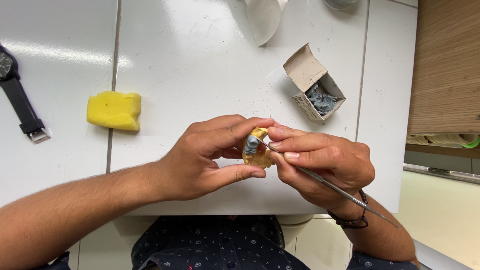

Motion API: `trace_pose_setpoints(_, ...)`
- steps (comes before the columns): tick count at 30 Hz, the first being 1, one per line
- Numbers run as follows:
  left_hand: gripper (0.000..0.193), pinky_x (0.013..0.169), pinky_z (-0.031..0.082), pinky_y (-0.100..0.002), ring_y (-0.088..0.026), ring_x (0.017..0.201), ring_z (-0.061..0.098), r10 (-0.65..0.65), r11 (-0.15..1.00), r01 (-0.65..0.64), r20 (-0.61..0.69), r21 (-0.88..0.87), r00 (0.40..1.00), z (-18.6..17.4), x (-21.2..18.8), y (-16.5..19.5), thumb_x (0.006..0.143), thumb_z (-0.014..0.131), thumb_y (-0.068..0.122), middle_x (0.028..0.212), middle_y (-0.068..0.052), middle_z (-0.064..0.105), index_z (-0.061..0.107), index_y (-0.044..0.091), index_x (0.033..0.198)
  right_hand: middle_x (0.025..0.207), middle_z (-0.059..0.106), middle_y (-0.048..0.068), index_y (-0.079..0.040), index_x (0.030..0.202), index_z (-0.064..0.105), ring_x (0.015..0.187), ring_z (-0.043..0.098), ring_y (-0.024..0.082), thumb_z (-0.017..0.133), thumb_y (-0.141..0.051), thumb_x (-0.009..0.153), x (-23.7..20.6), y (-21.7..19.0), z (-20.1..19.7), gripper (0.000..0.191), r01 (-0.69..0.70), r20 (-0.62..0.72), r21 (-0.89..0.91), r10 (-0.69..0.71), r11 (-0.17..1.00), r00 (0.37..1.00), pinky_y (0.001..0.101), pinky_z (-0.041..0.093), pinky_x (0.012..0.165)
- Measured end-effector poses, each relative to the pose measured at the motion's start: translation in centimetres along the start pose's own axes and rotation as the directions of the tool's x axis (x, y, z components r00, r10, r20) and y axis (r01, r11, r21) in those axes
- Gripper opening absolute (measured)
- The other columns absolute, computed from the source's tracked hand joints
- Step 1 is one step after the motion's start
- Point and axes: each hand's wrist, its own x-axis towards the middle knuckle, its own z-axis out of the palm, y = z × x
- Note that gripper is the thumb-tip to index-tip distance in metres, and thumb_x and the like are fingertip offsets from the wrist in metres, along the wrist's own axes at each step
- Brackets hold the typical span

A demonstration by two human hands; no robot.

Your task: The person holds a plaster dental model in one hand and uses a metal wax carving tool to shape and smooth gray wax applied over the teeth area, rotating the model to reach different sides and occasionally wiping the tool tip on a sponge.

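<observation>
A small yellow dental cast (258, 154) with a grey wax tooth (251, 144) built on it sits pinched between the thumb and fingers of the left hand (202, 159), held just above the near edge of the white tiled tabletop (200, 65). The right hand (325, 162) grips a thin metal carving tool (330, 186) like a pen, its tip touching the grey tooth, its handle running back past the beaded bracelet (352, 217) on that wrist.

Beyond the right hand, a small cardboard box (312, 82) lies tilted with its flap open; inside is a heap of grey pieces, too small to make out singly. The printing on its side is too fine to tell.

Beyond the left hand and off to its outer side, a yellow sponge (114, 110) rests on the tiles. Farther out that way, a black wristwatch (17, 95) lies partly cut off by the frame.

Straight beyond both hands, a pale curved object (264, 19) is cropped at the top edge; what it is I cannot tell
</observation>
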Motion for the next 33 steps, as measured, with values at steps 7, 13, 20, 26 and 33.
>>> trace_pose_setpoints(7,0.067,0.101,0.061,-0.033,-0.018,0.126,0.071,-0.023,1.000,0.022,0.016,0.009,1.000,-0.30,0.14,0.09,0.098,0.078,0.016,0.136,-0.009,0.062,0.044,0.011,0.155,0.104,0.074,0.019,-0.003,0.098,0.061,0.111,0.076,0.030,0.082,0.008,0.087,0.12,-0.28,0.09,0.027,0.024,-0.012,-0.074,-0.025,0.997,1.000,0.0369,0.068,0.094)
trace_pose_setpoints(13,0.068,0.102,0.060,-0.033,-0.017,0.121,0.072,-0.019,1.000,0.019,0.024,0.014,1.000,-0.34,0.26,0.33,0.096,0.080,0.018,0.130,-0.007,0.064,0.046,0.011,0.155,0.104,0.075,0.017,-0.004,0.099,0.065,0.105,0.077,0.026,0.084,0.006,0.086,0.26,0.00,-0.78,0.026,-0.022,0.014,0.037,0.022,0.999,1.000,0.0366,0.068,0.094)
trace_pose_setpoints(20,0.068,0.099,0.061,-0.033,-0.017,0.119,0.072,-0.011,0.999,0.011,0.015,0.031,1.000,-0.35,0.25,0.26,0.095,0.080,0.019,0.129,-0.007,0.065,0.046,0.011,0.154,0.104,0.076,0.018,-0.004,0.096,0.064,0.108,0.077,0.028,0.083,0.006,0.085,0.58,0.06,-0.70,0.024,0.016,0.045,-0.023,-0.015,1.000,0.999,0.0373,0.068,0.094)
trace_pose_setpoints(26,0.069,0.098,0.061,-0.032,-0.016,0.116,0.072,-0.029,0.998,0.027,0.026,0.058,0.999,-0.41,0.41,0.08,0.095,0.080,0.020,0.124,-0.006,0.065,0.046,0.011,0.154,0.103,0.075,0.020,-0.003,0.096,0.062,0.109,0.077,0.029,0.082,0.008,0.087,0.76,-0.29,-0.30,0.025,0.036,0.012,-0.077,-0.035,0.996,0.999,0.0378,0.068,0.094)
trace_pose_setpoints(33,0.066,0.102,0.060,-0.033,-0.018,0.122,0.072,0.004,0.999,-0.005,0.018,0.048,1.000,-0.37,0.29,-0.15,0.097,0.079,0.017,0.129,-0.008,0.063,0.046,0.010,0.154,0.105,0.074,0.021,-0.002,0.099,0.061,0.109,0.076,0.030,0.082,0.008,0.087,0.66,-0.38,-0.39,0.027,0.071,0.041,-0.102,-0.067,0.992,0.997,0.0400,0.067,0.095)
